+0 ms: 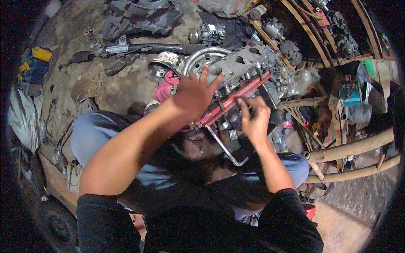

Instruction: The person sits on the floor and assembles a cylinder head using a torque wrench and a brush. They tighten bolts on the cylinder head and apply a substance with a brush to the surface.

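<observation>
A grey metal engine cylinder head (230, 67) with round openings lies tilted in front of my crossed legs. Along its near side runs a red metal bar tool (255, 85), with a bent steel rod (223, 146) sticking out toward me from its lower left end. My left hand (195, 92) rests on the left part of the cylinder head with fingers spread; its palm hides what is below. Beside the middle of the red bar, my right hand (255, 116) has its fingers curled and its thumb at the bar. Whatever those fingers hold is hidden.
A pink rag (166, 87) and a round metal housing sit left of the cylinder head. Beyond lie a long cylindrical car part (154, 48) and a pulley-fitted unit (209, 33). Bamboo rails (354, 147) and plastic bottles (280, 141) stand at right. A tyre (57, 221) is lower left.
</observation>
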